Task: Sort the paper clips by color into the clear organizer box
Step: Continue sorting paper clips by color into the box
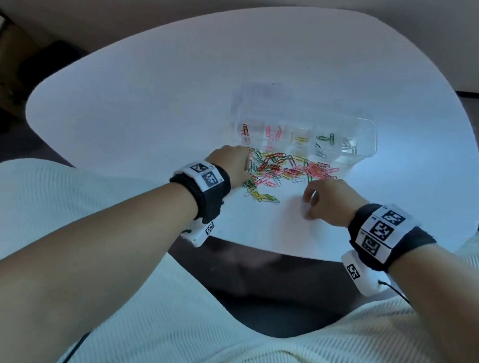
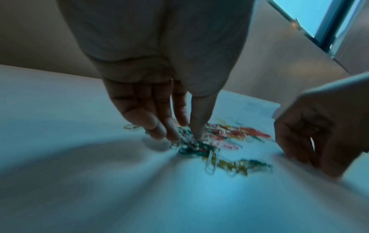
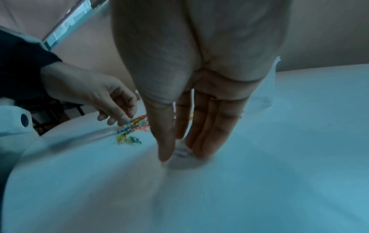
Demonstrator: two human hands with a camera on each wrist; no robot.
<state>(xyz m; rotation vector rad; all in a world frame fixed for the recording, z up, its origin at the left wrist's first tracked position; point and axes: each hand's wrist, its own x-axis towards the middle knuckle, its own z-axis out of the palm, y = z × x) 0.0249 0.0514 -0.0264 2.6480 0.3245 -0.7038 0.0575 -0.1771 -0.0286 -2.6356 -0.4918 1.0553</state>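
A clear organizer box [image 1: 372, 133] stands on the white table [image 1: 153, 106]; its compartments hold red [image 1: 245, 129], pink [image 1: 272, 133], yellow [image 1: 300, 139], green [image 1: 326, 138] and silver clips [image 1: 349, 146]. In front of it lies a mixed pile of paper clips [image 1: 287, 167]. My left hand [image 1: 247, 167] reaches into the pile's left end, and its straight fingertips [image 2: 196, 134] touch green clips there. My right hand [image 1: 309, 206] is on the table just in front of the pile's right end. Its thumb and fingers [image 3: 197, 149] close round a blurred pale clip [image 3: 181, 153].
A small loose group of yellow and green clips [image 1: 262, 197] lies nearer me than the main pile. The table's front edge [image 1: 257, 245] runs just behind my wrists. A dark floor and furniture [image 1: 4, 63] lie off to the left.
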